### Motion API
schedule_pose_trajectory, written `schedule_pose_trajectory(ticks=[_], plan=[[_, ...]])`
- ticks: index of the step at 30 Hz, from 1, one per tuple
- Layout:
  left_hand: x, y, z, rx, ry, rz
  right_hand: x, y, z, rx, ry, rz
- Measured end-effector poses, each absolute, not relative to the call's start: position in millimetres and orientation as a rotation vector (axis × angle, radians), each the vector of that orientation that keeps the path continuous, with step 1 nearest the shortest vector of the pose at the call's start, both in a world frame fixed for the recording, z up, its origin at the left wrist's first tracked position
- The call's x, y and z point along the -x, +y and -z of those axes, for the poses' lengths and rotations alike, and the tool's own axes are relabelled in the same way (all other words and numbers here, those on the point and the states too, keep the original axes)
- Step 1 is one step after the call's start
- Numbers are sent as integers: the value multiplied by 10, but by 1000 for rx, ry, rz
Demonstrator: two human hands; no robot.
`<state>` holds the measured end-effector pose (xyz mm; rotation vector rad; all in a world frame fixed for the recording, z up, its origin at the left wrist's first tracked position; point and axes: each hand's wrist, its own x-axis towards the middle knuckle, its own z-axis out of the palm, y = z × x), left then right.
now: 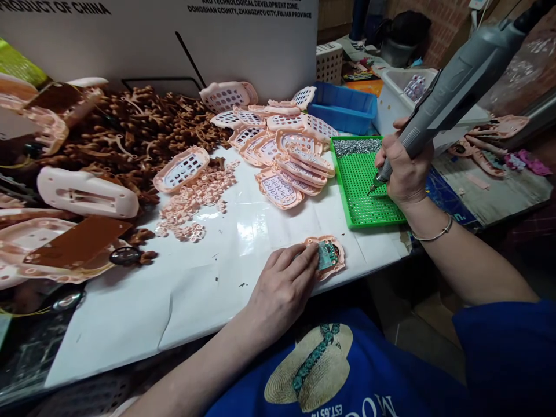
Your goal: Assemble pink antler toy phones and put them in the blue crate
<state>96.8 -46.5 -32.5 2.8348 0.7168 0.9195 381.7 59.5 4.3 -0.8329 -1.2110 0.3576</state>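
Observation:
My left hand (282, 284) rests over the left end of a pink plastic shell (341, 262) near the table's front edge, gripping it with the fingers together. Inside that shell sits a green circuit board (326, 255), partly covered by my fingertips. My right hand (406, 165) is wrapped around a grey electric screwdriver (452, 87), held at a slant. Its tip points down at a green perforated tray (345, 194). Many small silver screws (358, 146) lie heaped along the tray's far side, and others dot its holes. Whether the tip carries a screw is too small to tell.
Pink shells with rows of holes (282, 150) are piled behind the shell. Small pink rings (186, 202) and a heap of brown parts (143, 127) lie to the left. A blue bin (343, 107) and a white tub (391, 98) stand at the back, before a large white box (152, 40).

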Motion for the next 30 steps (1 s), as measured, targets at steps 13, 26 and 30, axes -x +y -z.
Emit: schedule_pose_trajectory(ticks=[13, 26, 30], plan=[[-984, -467, 312, -2836, 720, -960, -3787, 595, -41, 893, -1211, -371], [-989, -429, 295, -2833, 710, -875, -3299, 129, -558, 798, -1173, -449], [-1000, -420, 292, -2822, 686, -845, -3018, -97, -539, 735, -1230, -673]])
